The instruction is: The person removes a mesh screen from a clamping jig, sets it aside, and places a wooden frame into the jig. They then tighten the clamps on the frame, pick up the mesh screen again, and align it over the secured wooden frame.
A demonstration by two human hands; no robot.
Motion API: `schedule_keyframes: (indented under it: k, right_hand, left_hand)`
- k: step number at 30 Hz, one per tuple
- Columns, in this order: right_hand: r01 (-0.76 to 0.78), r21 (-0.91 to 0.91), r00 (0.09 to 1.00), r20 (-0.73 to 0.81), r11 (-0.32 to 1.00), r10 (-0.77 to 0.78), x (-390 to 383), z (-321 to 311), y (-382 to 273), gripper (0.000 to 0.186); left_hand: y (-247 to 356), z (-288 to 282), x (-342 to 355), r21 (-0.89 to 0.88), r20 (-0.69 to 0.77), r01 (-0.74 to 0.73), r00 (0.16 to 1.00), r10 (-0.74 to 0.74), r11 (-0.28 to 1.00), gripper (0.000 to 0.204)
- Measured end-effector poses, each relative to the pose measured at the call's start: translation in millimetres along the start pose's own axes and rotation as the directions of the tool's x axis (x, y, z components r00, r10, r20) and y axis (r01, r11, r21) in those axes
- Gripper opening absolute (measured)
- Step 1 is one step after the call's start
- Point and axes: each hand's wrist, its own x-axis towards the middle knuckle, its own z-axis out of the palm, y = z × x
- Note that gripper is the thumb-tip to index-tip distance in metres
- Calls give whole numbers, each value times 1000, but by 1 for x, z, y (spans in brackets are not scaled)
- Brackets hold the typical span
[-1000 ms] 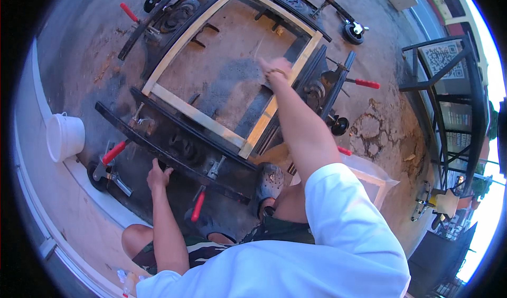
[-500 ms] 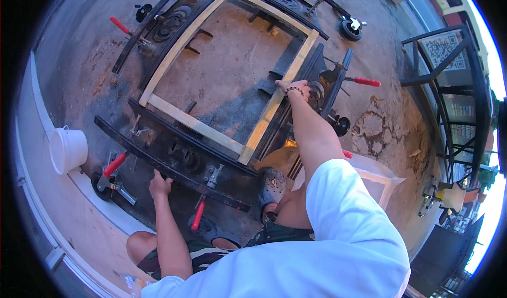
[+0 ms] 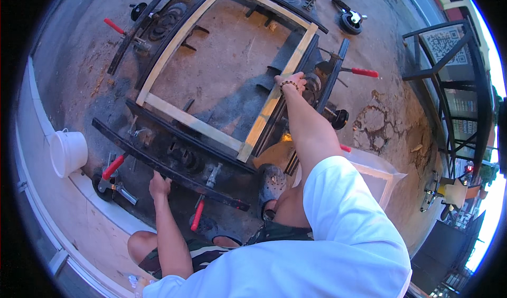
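Observation:
A rectangular wooden frame (image 3: 185,117) lies within a black metal stand (image 3: 182,137) made of bars and scrollwork panels. My right hand (image 3: 292,82), with a beaded bracelet at its wrist, is closed over the frame's right rail and the dark edge beside it. Down at the near left, my left hand (image 3: 160,185) is closed at the underside of a curved black bar (image 3: 169,172); the bar hides some of its fingertips. Either side of that hand, clamps with a red handle (image 3: 114,167) and another red handle (image 3: 197,215) are fixed to the bar.
A white bucket (image 3: 68,153) stands at the left by a pale ledge. Caster wheels, such as the far one (image 3: 351,22), sit around the stand. Broken concrete (image 3: 372,121) lies to the right, before a black metal rack (image 3: 438,76). My shoe (image 3: 272,184) is close to the stand.
The stand's right side and the wooden frame have shifted slightly away and to the left, my right hand moving along with them. My left hand stays at the near bar.

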Motion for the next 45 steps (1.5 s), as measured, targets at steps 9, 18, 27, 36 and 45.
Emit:
schedule_keyframes:
  k: [9,18,27,36,45]
  right_hand:
    - [-27,-100,970,237,995,50,27,1,1,122]
    - [48,-232,983,182,971,-5,14,4,-3,103]
    - [100,-324,987,150,941,-54,18,13,-1,93]
    - [358,-401,885,-140,843,-443,-27,10,-25,100]
    - [704,-326,708,244,632,-663,-44,81,-56,74]
  left_hand:
    - [7,-3,-3,-33,9,31,999,-31,999,64]
    - [12,-8,-8,-7,44,78,996,-78,997,65]
    - [13,-11,-14,-20,-20,60,998,-61,998,63]
    - [7,-76,-21,-104,136,86,988,-71,991,34]
    - [194,-197,0,-424,-205,-581,809,551,695,26]
